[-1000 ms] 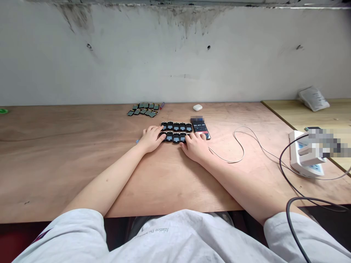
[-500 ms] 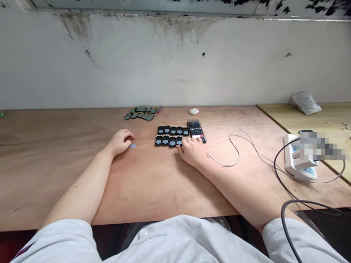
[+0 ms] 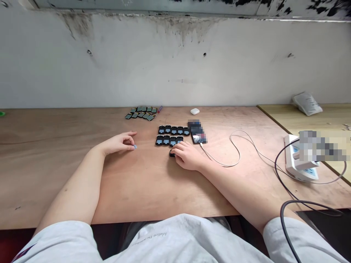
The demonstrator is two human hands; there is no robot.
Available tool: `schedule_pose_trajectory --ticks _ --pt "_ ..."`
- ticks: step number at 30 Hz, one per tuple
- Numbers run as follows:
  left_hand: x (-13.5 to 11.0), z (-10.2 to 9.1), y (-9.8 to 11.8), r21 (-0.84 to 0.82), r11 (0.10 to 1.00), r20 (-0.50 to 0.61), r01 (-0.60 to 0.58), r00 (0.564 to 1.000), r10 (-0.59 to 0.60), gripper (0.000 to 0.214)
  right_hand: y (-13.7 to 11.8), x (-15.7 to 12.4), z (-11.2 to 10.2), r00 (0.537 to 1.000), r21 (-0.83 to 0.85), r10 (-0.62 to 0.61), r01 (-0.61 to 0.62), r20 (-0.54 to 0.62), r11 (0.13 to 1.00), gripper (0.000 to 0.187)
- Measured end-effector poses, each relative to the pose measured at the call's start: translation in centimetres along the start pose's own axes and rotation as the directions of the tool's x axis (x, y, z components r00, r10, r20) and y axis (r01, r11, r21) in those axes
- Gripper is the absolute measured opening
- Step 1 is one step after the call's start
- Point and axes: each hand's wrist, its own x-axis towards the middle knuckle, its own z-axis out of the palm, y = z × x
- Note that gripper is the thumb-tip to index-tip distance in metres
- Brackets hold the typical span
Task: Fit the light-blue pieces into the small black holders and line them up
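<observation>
My left hand (image 3: 118, 143) is over the table left of centre, thumb and index finger pinched on a small light-blue piece (image 3: 135, 146). My right hand (image 3: 186, 155) is closed on a small black case (image 3: 172, 153); most of that case is hidden under the fingers. Just behind it stand two rows of similar black cases (image 3: 166, 140) with grey-blue rectangular faces. Farther back on the left lie several thin green-grey boards (image 3: 141, 114) with dark edges, also in two rows.
A phone (image 3: 197, 132) with a white cable (image 3: 225, 166) lies right of the black cases. Behind are a small white case (image 3: 195, 111) and a purple-handled screwdriver (image 3: 159, 109). At right stand a power strip (image 3: 290, 149) and a white packet (image 3: 307, 103); a black cable (image 3: 285, 219) loops near my right arm.
My right hand has come nearer, drawing a black case out from beside the rows. My left hand has pinched a blue piece from the table. The phone's timer display no longer shows.
</observation>
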Motion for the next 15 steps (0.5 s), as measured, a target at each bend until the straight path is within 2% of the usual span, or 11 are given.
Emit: schedule_pose_trajectory --ticks 5,8,12,13,15 --pt "-0.2 -0.1 0.7 0.0 1.0 0.001 0.013 1.0 -0.013 0.038 0.3 0.0 0.2 1.0 -0.019 0.006 -0.005 0.023 1.0 0.021" --pt "0.0 0.3 0.8 -0.099 0.995 -0.045 -0.003 0.999 -0.002 0.036 0.3 0.0 0.3 0.999 -0.032 0.015 -0.014 0.03 0.999 0.017" --pt "0.9 2.3 2.7 -0.278 0.96 -0.187 0.005 0.981 -0.06 0.038 0.2 0.0 0.2 0.998 0.006 -0.017 0.017 0.052 1.0 0.019" --pt "1.2 3.1 3.7 -0.3 0.953 -0.256 -0.031 0.966 -0.049 0.038 0.2 0.0 0.2 0.998 0.02 -0.031 0.03 0.054 0.999 0.021" --pt "1.6 4.9 5.9 -0.322 0.93 -0.368 -0.178 0.929 0.051 0.04 0.1 -0.1 0.2 0.998 0.039 -0.045 0.044 0.046 0.998 0.024"
